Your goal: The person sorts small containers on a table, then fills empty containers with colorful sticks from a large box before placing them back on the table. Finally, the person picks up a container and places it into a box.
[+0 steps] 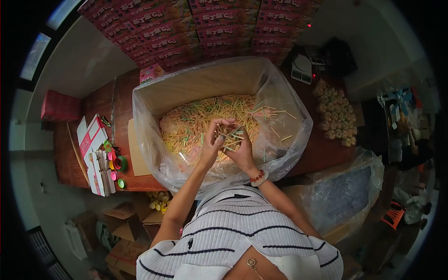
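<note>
Closest to you, your striped top filled the bottom of the view, and both forearms reached forward over the plastic-lined carton (289,100). Your left hand (213,140) was curled around a small bunch of thin coloured sticks (229,135), fingers closed on them, while your right hand (242,150), a beaded bracelet at its wrist, cupped the same bunch from the other side, seemingly to square the ends together above the loose heap of sticks (196,121) filling the carton. The liner bag was folded out over the carton's rim, probably to keep the sticks clean and contained. To your left lay flat pink-and-white packets (95,154) and tape rolls (119,163), within easy reach. Farther off, a small scale (302,69) stood by the stacked red boxes (200,28), whose white lettering was too small to read with certainty.
</note>
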A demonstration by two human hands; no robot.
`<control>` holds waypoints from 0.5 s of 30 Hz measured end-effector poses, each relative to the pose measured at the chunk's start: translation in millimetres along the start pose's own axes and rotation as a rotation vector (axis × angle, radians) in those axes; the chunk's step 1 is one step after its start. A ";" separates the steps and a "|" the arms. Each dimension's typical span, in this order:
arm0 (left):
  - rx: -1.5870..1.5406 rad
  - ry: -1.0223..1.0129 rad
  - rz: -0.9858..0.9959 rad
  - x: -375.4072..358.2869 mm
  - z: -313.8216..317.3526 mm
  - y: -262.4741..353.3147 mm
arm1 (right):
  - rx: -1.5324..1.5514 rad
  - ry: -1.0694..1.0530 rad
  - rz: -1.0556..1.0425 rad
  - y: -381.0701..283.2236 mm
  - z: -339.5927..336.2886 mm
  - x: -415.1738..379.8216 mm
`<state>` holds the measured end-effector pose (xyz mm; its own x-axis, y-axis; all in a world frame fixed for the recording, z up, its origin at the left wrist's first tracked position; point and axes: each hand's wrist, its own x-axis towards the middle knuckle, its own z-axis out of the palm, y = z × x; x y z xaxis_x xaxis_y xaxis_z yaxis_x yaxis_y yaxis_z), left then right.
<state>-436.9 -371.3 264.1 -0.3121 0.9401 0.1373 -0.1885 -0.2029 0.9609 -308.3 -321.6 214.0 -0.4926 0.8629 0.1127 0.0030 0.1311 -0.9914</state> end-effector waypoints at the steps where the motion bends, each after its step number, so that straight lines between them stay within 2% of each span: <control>1: 0.027 -0.076 -0.038 -1.1 -0.5 -0.5 | -0.009 -0.009 0.021 14.7 -2.3 0.6; 2: 0.039 -0.071 -0.072 -1.8 -1.2 -1.8 | -0.017 -0.018 0.038 28.3 -3.8 0.0; 3: 0.039 -0.070 -0.064 3.5 -4.4 -2.7 | 0.153 0.005 0.072 16.1 -4.3 4.6; 5: 0.011 0.093 -0.028 10.0 -20.6 -3.8 | 0.193 0.027 0.080 37.7 -13.7 11.2; 6: 0.152 0.105 -0.118 14.7 -42.3 -10.5 | 0.233 0.051 0.090 52.1 -22.5 10.0; 7: 0.147 0.109 -0.112 24.8 -58.6 -18.6 | 0.042 0.039 0.060 63.1 -36.3 11.3; 8: 0.554 -0.037 -0.155 29.6 -73.0 -26.9 | 0.039 0.037 0.064 60.0 -46.5 10.8; 9: 0.959 -0.190 -0.195 30.6 -80.8 -36.4 | -0.126 0.039 0.037 52.2 -55.1 10.5; 10: 0.965 -0.275 -0.213 32.8 -79.0 -48.8 | -0.294 0.036 0.003 48.6 -65.4 14.7; 11: 0.960 -0.279 -0.216 29.9 -71.5 -63.3 | -0.200 -0.028 0.008 61.6 -73.4 16.6; 13: 1.585 -0.537 0.012 24.2 -57.5 -104.5 | -0.166 -0.013 0.001 48.9 -78.9 23.6; 14: 1.511 -0.521 0.048 20.1 -60.5 -136.2 | -0.128 -0.004 -0.004 39.3 -82.0 26.0; 15: 1.505 -0.524 0.050 24.3 -57.5 -139.4 | -0.133 -0.001 -0.002 29.8 -83.1 24.1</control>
<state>-471.7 -336.0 119.6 0.1111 0.9916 -0.0665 0.9614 -0.0903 0.2597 -247.8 -256.3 192.7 -0.4939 0.8620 0.1140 0.1178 0.1963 -0.9734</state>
